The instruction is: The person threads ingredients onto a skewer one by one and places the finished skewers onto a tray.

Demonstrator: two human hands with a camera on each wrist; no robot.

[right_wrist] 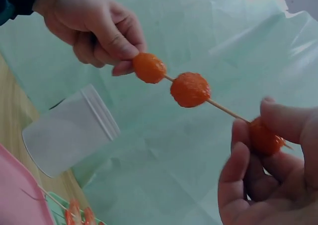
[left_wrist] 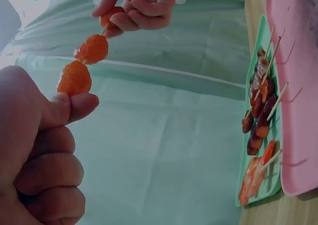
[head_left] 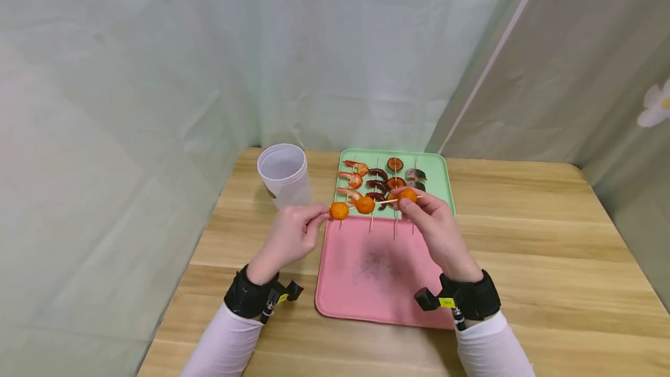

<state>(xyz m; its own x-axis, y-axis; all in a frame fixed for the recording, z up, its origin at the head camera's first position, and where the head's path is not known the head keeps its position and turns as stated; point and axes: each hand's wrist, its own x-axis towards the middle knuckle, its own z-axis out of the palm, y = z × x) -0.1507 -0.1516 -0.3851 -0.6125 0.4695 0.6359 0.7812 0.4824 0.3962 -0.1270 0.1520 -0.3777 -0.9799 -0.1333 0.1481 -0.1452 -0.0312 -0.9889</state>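
Three round orange balls, fried-looking, sit on a thin wooden skewer [right_wrist: 226, 109] held up over the trays. My left hand [head_left: 290, 236] pinches the skewer's left end between thumb and forefinger, right against the left ball [head_left: 339, 210]; its other fingers are curled in. With thumb and fingers, my right hand [head_left: 438, 231] grips the right ball [right_wrist: 266, 136], and the skewer's tip pokes out just past it. The middle ball [right_wrist: 190, 90] hangs nearer the left one, with a longer stretch of bare stick on its right side.
Behind the hands, a green tray [head_left: 445, 188] holds skewers of shrimp [head_left: 352, 180], dark curled tentacle-like pieces [head_left: 377, 185], round brown slices [head_left: 395, 164] and grey-skinned pieces [head_left: 416, 174]. A pink tray [head_left: 384, 295] lies in front. One white plastic tub [head_left: 285, 182] stands left on the wooden table [head_left: 544, 249].
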